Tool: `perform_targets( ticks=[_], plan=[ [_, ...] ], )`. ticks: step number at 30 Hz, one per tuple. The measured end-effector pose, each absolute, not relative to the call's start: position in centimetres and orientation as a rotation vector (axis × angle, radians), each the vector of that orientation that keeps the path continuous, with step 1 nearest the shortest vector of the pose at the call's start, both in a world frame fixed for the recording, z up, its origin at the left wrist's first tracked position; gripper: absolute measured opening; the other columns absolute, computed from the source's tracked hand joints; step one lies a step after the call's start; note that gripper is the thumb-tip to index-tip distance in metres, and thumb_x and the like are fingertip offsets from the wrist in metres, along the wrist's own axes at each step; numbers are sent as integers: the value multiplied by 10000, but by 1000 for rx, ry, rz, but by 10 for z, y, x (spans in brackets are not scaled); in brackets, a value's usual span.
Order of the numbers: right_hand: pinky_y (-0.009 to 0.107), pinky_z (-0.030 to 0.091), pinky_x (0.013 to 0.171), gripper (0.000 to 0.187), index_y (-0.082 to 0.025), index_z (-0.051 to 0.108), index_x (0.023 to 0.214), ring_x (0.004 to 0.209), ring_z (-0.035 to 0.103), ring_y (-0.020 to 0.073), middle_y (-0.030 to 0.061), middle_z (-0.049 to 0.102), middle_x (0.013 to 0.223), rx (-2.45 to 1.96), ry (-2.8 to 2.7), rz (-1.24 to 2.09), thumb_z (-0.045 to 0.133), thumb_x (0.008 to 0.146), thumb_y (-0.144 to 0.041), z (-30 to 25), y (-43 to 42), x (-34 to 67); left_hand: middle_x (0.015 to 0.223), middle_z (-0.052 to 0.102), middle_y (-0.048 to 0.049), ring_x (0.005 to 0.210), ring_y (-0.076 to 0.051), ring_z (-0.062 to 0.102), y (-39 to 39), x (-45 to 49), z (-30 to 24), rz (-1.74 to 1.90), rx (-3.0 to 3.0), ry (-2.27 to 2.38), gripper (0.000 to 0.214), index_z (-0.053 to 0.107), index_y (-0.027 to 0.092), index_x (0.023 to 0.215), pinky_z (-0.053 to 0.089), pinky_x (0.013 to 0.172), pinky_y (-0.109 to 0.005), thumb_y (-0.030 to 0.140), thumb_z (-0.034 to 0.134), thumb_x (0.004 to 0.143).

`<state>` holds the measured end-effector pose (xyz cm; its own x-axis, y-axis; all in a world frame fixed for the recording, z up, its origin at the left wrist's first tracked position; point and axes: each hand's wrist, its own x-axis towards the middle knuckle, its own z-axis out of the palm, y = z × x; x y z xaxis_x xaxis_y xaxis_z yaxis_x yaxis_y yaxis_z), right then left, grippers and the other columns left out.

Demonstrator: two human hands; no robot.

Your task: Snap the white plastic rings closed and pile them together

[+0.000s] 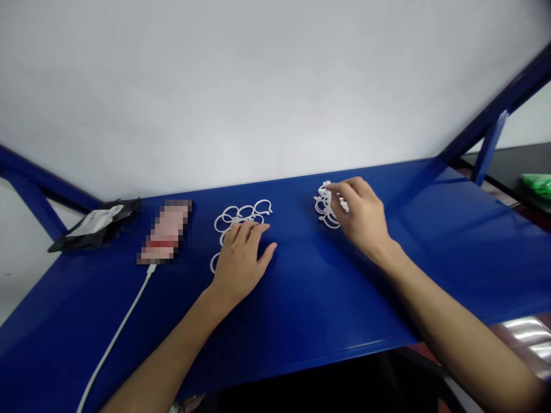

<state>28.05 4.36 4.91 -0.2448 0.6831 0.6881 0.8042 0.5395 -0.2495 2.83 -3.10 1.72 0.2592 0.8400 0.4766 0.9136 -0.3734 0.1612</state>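
White plastic rings (263,206) with small tabs, like curtain rings, lie spread out on the blue tabletop (310,298). My left hand (241,258) rests over the near part of this group, its fingers extended and thumb apart, hiding several rings. Further right is a tighter pile of the same white rings (329,218). Over that pile, my right hand (361,215) has its fingers curled and pinched on white rings. How many it holds is hidden by the fingers.
A phone-like object (166,232), blurred out, lies on the left with a white cable (116,335) running to the near edge. Beyond it sits a black plastic package (97,223) with a white label. Blue frame bars (491,146) and a pale wall (267,92) bound the tabletop.
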Motion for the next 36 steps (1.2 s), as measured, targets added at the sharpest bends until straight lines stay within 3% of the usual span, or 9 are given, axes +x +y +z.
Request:
perform_targets(
  ticks=[8,15,19,24,28,32,36],
  plan=[
    [436,501,680,313,-163,713,1012,862,556,285,157,624,979,-1490,-1989,-219,415,922,-130,34,77,321,1124,665,-159,1045,-328,546,7,41,15,-487,-2235,-1550,343,597,150,1261,455,869,-469,223,512,937],
    [427,498,669,332,-187,719,1059,916,531,293,147,620,999,-1461,-1999,-228,427,917,-118,37,70,310,942,707,-111,940,-300,562,19,48,15,-495,-2371,-1550,200,666,173,1048,441,854,-464,122,514,927],
    [462,509,779,261,-199,690,1081,960,544,281,125,644,1008,-1237,-1982,-126,461,959,-172,46,51,289,934,707,-56,940,-248,593,0,53,23,-773,-2560,-1508,149,648,206,1033,468,890,-436,153,542,942],
    [424,500,932,182,-220,634,1119,1023,625,222,70,691,1079,-895,-2130,403,506,992,-246,37,20,252,1002,693,-21,871,-159,661,-22,47,32,-1432,-2766,-1764,258,609,261,1213,554,856,-350,244,556,960],
    [326,523,832,181,-204,599,1112,915,673,167,45,718,1018,-899,-2049,812,460,1023,-279,25,6,234,960,697,-33,806,-153,683,-25,40,30,-1893,-2894,-1949,203,647,241,1119,592,797,-331,344,586,955],
    [265,515,730,192,-201,581,1126,772,666,125,14,709,894,-867,-1941,916,448,1030,-302,22,3,232,909,689,-34,792,-151,676,-23,40,25,-2250,-2880,-2017,221,655,222,1073,580,796,-328,386,636,926],
    [242,499,662,181,-209,611,1094,672,633,108,-3,686,817,-824,-1959,902,465,1023,-290,24,2,235,786,681,-8,715,-139,657,-20,41,24,-2192,-2741,-2109,207,677,212,952,557,728,-295,413,667,899]
  ],
)
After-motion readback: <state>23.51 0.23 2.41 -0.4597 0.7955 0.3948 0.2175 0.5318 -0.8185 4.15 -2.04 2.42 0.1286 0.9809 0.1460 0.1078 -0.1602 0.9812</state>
